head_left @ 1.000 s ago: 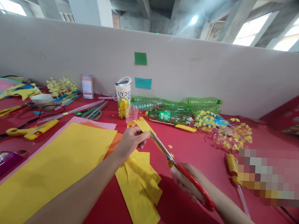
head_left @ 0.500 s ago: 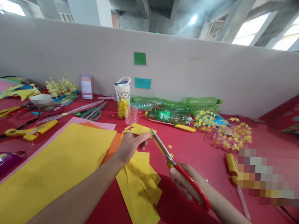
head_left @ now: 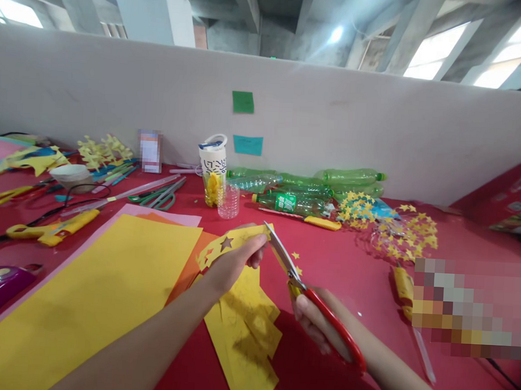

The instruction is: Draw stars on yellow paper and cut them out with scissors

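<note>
Pinched in my left hand point(head_left: 244, 258) is a strip of yellow paper point(head_left: 214, 248) with star-shaped holes cut in it. My right hand point(head_left: 319, 320) is closed around the red handles of a pair of scissors point(head_left: 288, 260). The blades meet the strip's right end, close to my left fingertips. Two small yellow stars point(head_left: 296, 255) lie on the red table just right of the blades. Below my left hand spread several overlapping yellow paper pieces point(head_left: 245, 322) with faint drawn outlines.
Large yellow sheets point(head_left: 107, 280) cover the left side, with a glue gun point(head_left: 58, 228) beyond them. Green plastic bottles point(head_left: 303, 204), a white cup point(head_left: 213, 157) and a yellow cutter point(head_left: 322, 222) are at the back. Star bunches point(head_left: 409, 232) stand at right, near another glue gun point(head_left: 403, 287).
My left hand has turned the paper strip, so more of it, with its star-shaped hole, now shows to the left. The scissors stay at its right end, nearly unmoved.
</note>
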The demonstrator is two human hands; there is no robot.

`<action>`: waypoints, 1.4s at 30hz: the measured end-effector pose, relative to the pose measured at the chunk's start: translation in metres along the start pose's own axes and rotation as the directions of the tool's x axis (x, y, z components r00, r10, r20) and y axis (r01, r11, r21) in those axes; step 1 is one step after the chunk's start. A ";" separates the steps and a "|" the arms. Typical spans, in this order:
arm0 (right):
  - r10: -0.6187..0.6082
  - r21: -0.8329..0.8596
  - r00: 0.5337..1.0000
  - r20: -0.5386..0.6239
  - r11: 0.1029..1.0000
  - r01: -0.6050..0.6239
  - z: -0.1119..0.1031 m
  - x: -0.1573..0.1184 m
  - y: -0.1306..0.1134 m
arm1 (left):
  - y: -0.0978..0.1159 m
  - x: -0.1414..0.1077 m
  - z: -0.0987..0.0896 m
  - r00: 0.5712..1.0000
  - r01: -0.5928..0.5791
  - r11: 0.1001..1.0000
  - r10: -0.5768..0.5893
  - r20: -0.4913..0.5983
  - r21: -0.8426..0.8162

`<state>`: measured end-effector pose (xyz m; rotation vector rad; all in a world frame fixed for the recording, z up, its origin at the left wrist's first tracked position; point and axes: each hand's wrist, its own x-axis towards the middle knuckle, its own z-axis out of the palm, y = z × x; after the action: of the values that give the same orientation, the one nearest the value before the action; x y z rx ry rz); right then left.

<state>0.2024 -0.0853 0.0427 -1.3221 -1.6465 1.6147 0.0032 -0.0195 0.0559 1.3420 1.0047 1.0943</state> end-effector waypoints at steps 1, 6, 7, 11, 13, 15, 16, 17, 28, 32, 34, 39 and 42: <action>-0.003 0.000 1.000 -0.001 1.000 0.003 0.000 0.000 0.001 | -0.001 0.001 -0.001 1.000 0.003 1.000 -0.002 0.013 -0.004; -0.012 -0.017 1.000 -0.006 1.000 0.012 -0.002 0.000 0.004 | -0.003 0.002 -0.004 0.998 0.037 0.999 -0.036 0.061 -0.018; -0.018 -0.025 1.000 -0.007 1.000 0.017 -0.002 0.000 0.004 | -0.003 0.003 -0.004 0.997 0.047 0.999 -0.046 0.066 -0.022; -0.030 -0.048 0.999 -0.020 0.998 0.029 -0.003 -0.001 0.000 | -0.002 0.003 -0.004 0.998 0.037 0.999 -0.035 0.057 -0.038; -0.019 -0.037 1.000 -0.020 0.999 0.019 -0.002 -0.001 -0.003 | -0.002 0.003 -0.004 0.998 0.031 0.999 -0.029 0.060 -0.036; -0.004 -0.018 1.000 -0.021 1.000 0.003 -0.001 0.000 -0.004 | -0.002 0.003 -0.005 0.997 0.032 0.999 -0.030 0.066 -0.031; 0.008 -0.010 1.000 -0.019 1.000 -0.008 0.000 0.000 -0.004 | -0.003 0.003 -0.005 0.997 0.034 0.999 -0.031 0.065 -0.032; 0.018 -0.004 1.000 -0.021 1.000 -0.018 0.000 0.000 -0.003 | -0.003 0.003 -0.005 0.998 0.036 0.999 -0.034 0.061 -0.035; 0.057 0.028 0.998 -0.040 0.998 -0.056 0.002 -0.003 -0.008 | -0.005 0.003 -0.003 0.997 0.056 0.993 -0.051 0.058 -0.099; 0.043 0.032 0.998 -0.037 0.999 -0.041 0.001 -0.002 -0.008 | -0.004 0.003 -0.003 0.998 0.052 0.992 -0.047 0.045 -0.112; 0.035 0.032 0.999 -0.027 0.999 -0.034 0.000 -0.001 -0.005 | -0.003 0.003 -0.003 0.997 0.056 0.991 -0.051 0.050 -0.119; 0.011 0.019 0.999 -0.045 1.000 -0.010 -0.003 0.002 0.001 | -0.006 0.004 -0.004 0.998 0.067 0.993 -0.067 0.013 -0.094; 0.035 0.016 0.999 -0.037 0.999 -0.034 -0.003 0.001 -0.001 | -0.006 0.005 -0.005 0.998 0.058 0.992 -0.059 -0.009 -0.113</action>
<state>0.2040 -0.0825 0.0439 -1.3715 -1.5950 1.6093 -0.0002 -0.0135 0.0506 1.2089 0.9710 1.1001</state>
